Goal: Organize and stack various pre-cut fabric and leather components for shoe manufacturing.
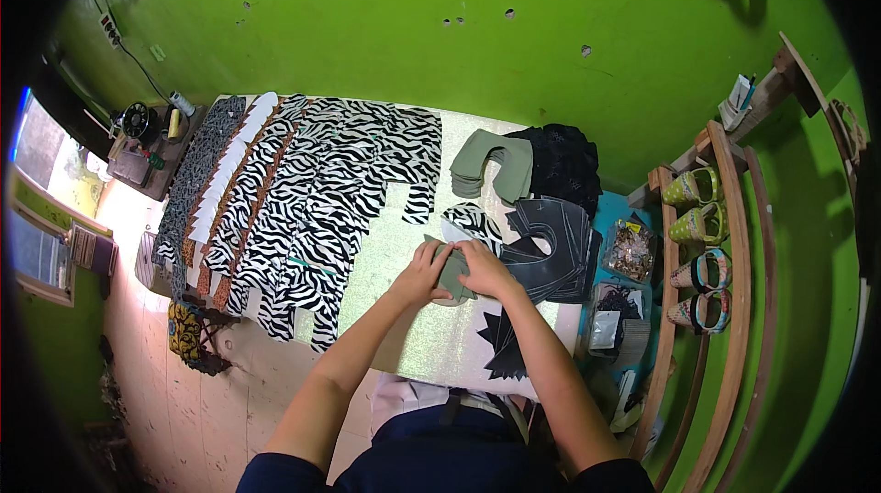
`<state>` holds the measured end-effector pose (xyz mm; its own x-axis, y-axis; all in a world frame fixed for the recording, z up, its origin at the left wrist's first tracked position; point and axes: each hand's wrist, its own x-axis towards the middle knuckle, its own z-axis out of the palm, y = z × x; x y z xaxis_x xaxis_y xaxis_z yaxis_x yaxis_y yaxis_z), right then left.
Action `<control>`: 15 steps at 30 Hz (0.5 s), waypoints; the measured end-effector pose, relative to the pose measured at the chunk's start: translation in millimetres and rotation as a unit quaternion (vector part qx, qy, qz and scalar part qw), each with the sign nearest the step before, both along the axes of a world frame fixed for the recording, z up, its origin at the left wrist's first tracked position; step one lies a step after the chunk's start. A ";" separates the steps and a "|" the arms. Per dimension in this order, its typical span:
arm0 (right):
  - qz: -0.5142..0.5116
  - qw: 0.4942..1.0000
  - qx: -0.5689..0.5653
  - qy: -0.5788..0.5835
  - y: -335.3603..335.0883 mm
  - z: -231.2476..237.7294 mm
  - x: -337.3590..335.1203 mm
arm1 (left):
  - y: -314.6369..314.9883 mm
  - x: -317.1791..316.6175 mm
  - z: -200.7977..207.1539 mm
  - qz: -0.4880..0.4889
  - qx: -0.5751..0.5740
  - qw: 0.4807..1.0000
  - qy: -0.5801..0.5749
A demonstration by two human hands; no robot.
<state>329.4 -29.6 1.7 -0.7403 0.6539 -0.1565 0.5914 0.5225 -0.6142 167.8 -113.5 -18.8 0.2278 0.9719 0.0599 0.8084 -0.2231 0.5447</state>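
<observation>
Table (404, 328) w/ zebra cutouts (312, 208), green wall (385, 25)

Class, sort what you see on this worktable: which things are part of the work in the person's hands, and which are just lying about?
In hand:
left hand
right hand
olive-green cut piece

Lying about:
zebra-print pieces
green piece stack
dark grey stack
black fabric
shoes on rack

Matt olive cloth piece (453, 274) on a glittery table (404, 328), beside glossy zebra-print sheets (321, 208)
</observation>
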 end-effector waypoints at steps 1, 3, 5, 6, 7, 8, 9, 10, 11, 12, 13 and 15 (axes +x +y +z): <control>-0.009 1.000 -0.012 0.026 1.5 -1.6 3.8 | 2.4 1.6 1.2 0.002 -0.001 1.000 0.000; -0.012 0.999 -0.033 0.014 4.5 -0.2 11.9 | 8.4 4.8 2.4 -0.050 0.008 0.999 -0.006; -0.014 0.998 -0.054 0.003 5.9 2.8 11.7 | 9.2 3.8 -3.2 -0.063 0.017 0.998 0.006; -0.016 0.998 -0.054 0.001 6.6 1.4 13.8 | 10.5 5.2 -5.9 -0.070 0.027 0.997 0.013; -0.017 0.998 -0.054 -0.001 7.5 0.1 15.6 | 11.6 6.2 -8.7 -0.077 0.038 0.996 0.020; -0.010 0.998 -0.056 -0.001 10.0 -1.1 17.2 | 13.0 7.8 -11.6 -0.079 0.029 0.996 0.037; -0.009 0.998 -0.058 0.000 12.9 -0.1 16.3 | 13.1 7.5 -13.1 -0.079 0.027 0.996 0.038; -0.008 0.996 -0.091 -0.006 17.5 1.0 14.7 | 13.7 6.4 -14.7 -0.080 0.032 0.995 0.046; -0.005 0.992 -0.124 -0.013 22.5 2.2 12.5 | 14.3 4.5 -16.3 -0.080 0.037 0.995 0.054; -0.014 0.993 -0.114 -0.002 27.5 6.7 15.3 | 16.3 6.7 -15.6 -0.083 0.036 0.994 0.055; -0.013 0.993 -0.115 -0.002 36.3 4.5 16.8 | 18.0 8.0 -14.6 -0.082 0.034 0.995 0.054; -0.111 0.984 -0.140 0.019 57.0 -0.1 18.2 | 25.3 9.9 -10.6 -0.104 0.020 0.994 0.034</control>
